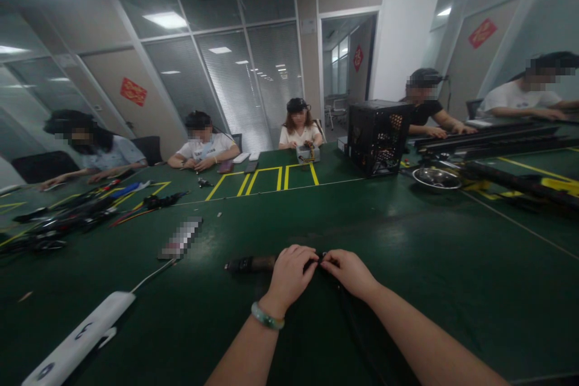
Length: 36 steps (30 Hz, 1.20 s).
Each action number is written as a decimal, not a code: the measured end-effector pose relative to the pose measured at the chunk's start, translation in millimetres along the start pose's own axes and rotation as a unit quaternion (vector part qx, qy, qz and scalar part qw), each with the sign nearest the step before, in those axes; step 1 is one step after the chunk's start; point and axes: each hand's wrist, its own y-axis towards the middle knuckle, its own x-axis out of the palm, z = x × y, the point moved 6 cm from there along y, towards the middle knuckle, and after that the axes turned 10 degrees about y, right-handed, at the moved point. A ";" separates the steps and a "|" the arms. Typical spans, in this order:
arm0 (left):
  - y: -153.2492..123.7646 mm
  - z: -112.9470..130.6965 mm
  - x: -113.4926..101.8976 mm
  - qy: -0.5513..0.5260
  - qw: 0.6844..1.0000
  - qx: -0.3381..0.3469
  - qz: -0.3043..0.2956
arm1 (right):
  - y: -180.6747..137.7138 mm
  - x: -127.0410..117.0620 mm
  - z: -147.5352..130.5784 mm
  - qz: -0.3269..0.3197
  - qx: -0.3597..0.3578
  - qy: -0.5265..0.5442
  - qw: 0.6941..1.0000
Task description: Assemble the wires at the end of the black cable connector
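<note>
Both my hands meet over the green table (407, 241), close in front of me. My left hand (289, 274), with a green bracelet on its wrist, has its fingers curled down over a dark tube-like tool (251, 263) that lies on the table and sticks out to the left. My right hand (348, 271) touches the left one, its fingers pinched on a small dark part at the tool's right end. A thin dark cable (350, 319) runs from there toward me.
A white power strip (79, 341) lies at my near left, a phone (181, 238) beyond it. Cables and tools (67, 217) crowd the far left. A black computer case (377, 136) and a metal bowl (436, 179) stand ahead right. Several people sit around the table.
</note>
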 end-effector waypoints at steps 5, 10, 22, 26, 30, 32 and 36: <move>-0.4 -0.4 0.6 -0.001 1.000 -0.002 0.002 | -0.3 -0.2 -1.0 0.003 -0.006 0.002 1.000; 0.1 -0.4 0.1 -0.006 1.000 -0.003 0.000 | -0.6 -0.5 -0.6 0.004 -0.005 0.008 1.000; 0.6 1.0 0.2 -0.006 1.000 0.001 -0.004 | 0.9 0.3 2.0 0.006 -0.005 -0.002 1.000; 0.0 -0.7 1.8 0.000 1.000 0.001 -0.004 | 0.2 -0.2 1.2 0.004 -0.002 -0.003 1.000; -0.3 -1.7 2.5 0.000 1.000 -0.001 -0.004 | -0.3 -1.1 -0.9 0.005 -0.002 -0.002 1.000; -0.2 -1.8 2.4 -0.001 1.000 -0.003 -0.005 | -0.6 -1.3 -1.9 0.001 0.000 -0.001 1.000; 0.0 -1.3 2.5 -0.002 1.000 -0.002 -0.006 | -1.6 -2.7 -3.0 0.004 0.003 0.004 1.000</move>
